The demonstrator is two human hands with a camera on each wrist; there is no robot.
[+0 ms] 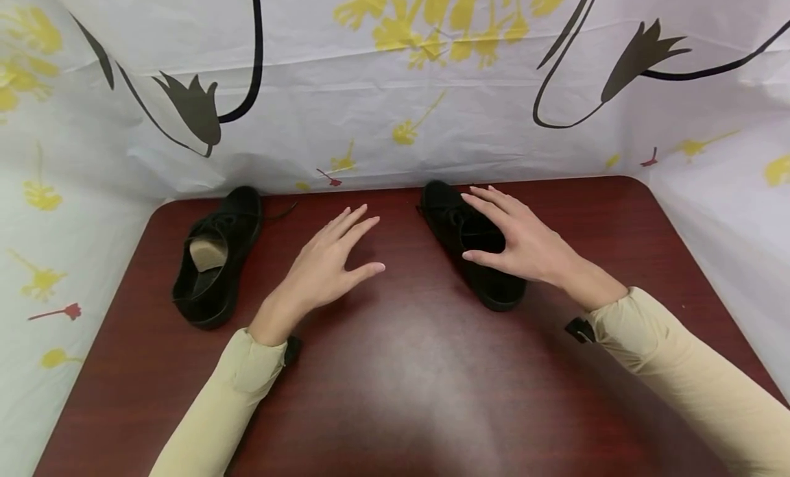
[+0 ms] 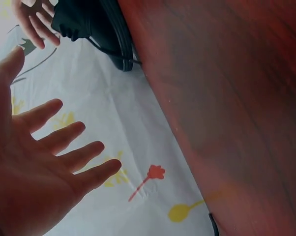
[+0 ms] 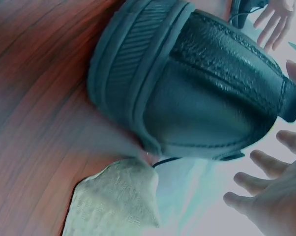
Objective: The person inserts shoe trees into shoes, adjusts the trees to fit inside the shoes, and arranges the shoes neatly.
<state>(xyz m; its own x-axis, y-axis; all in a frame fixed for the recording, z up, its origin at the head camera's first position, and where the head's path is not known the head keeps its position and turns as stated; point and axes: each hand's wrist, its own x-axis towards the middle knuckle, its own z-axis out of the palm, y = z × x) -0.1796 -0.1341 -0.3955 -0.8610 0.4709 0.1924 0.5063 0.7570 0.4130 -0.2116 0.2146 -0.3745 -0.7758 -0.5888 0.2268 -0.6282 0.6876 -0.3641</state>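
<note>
Red-brown bench (image 1: 395, 395), printed sheet (image 1: 382, 100) behind. My right hand (image 1: 524, 240) spread above right shoe (image 1: 487, 285); left hand (image 1: 327, 268) spread, holding nothing; left shoe (image 1: 212, 261) apart.

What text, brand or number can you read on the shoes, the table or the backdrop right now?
None: no readable text in any view.
Left black shoe: no visible label; the tan insert inside is blank.
Right black shoe, under the right hand: no brand visible.
Backdrop sheet: only yellow, red and black flower prints.
</note>
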